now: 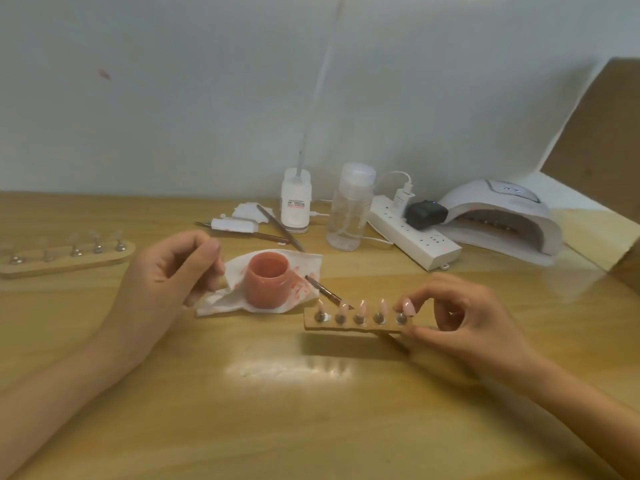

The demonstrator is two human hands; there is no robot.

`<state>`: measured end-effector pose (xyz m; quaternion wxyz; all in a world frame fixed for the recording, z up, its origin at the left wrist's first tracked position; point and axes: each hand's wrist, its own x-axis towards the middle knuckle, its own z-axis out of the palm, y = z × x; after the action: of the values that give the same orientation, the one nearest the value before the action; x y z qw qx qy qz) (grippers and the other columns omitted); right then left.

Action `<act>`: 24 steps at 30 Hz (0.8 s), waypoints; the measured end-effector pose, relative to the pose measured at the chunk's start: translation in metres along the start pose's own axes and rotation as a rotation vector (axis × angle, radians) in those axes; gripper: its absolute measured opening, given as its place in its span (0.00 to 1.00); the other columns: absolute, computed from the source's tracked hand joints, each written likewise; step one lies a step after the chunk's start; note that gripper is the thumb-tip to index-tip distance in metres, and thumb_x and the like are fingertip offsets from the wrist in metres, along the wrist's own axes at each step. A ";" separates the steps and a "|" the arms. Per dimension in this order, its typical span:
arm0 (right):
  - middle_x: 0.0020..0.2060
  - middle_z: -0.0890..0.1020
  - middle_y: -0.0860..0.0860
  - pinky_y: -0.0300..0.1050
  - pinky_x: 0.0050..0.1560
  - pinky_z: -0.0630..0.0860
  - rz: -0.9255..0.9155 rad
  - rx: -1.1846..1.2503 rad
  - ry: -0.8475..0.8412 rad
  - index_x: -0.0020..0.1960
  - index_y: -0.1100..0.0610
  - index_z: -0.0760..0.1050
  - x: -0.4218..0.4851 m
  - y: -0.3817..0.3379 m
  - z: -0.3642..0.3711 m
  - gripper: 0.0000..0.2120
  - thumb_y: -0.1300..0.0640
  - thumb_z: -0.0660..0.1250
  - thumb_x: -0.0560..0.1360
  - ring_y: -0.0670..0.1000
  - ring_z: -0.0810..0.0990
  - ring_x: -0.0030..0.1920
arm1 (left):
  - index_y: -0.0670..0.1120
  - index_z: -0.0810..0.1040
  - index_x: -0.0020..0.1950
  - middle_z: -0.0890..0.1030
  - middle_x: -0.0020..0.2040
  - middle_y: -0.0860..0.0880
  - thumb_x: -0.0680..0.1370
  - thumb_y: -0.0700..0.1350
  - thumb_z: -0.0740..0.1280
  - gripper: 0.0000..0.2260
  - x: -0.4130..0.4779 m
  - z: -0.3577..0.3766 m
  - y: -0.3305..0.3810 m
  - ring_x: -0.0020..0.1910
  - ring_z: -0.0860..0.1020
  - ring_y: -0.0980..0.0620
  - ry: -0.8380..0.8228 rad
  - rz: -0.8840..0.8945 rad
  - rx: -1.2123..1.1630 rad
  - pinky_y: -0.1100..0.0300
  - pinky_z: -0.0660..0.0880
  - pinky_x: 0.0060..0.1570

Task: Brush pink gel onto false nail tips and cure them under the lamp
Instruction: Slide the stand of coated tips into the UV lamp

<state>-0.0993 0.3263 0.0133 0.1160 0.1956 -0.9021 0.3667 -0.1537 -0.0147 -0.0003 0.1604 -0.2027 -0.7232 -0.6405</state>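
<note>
Wooden table [311, 427]: nail holder [353, 323] end pinched in right hand [464, 327].

Left forearm entered from lower left. Left hand [173, 271] curled, fingertips pinching a corner of the crumpled white paper tissue [221, 303]. Right hand [460, 323], reaching in from lower right, pinched the right end of the flat wooden nail-tip holder strip [349, 327] between thumb and fingers.
</note>
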 end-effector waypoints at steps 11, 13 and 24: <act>0.34 0.83 0.39 0.30 0.29 0.64 0.502 -0.112 0.374 0.43 0.48 0.83 -0.050 0.122 -0.125 0.12 0.61 0.80 0.66 0.43 0.64 0.26 | 0.59 0.77 0.46 0.76 0.44 0.65 0.80 0.55 0.61 0.06 -0.017 0.097 0.032 0.39 0.75 0.66 -0.634 0.451 0.536 0.78 0.66 0.36; 0.38 0.84 0.42 0.32 0.35 0.67 0.536 -0.108 0.406 0.42 0.46 0.81 -0.043 0.138 -0.131 0.12 0.61 0.80 0.66 0.44 0.69 0.30 | 0.60 0.77 0.48 0.76 0.47 0.65 0.80 0.57 0.59 0.08 -0.003 0.124 0.033 0.45 0.74 0.67 -0.651 0.436 0.579 0.73 0.71 0.39; 0.39 0.84 0.44 0.26 0.36 0.68 0.457 -0.102 0.132 0.45 0.43 0.83 -0.004 0.169 -0.141 0.14 0.59 0.80 0.67 0.35 0.74 0.31 | 0.57 0.69 0.69 0.68 0.67 0.58 0.84 0.54 0.53 0.15 0.043 0.248 0.010 0.64 0.65 0.55 -0.770 0.460 0.839 0.58 0.68 0.56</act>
<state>-0.1605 0.5374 0.0067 0.0985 -0.0439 -0.9309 0.3491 -0.1793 0.2360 -0.0023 0.0877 -0.4899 -0.8574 -0.1308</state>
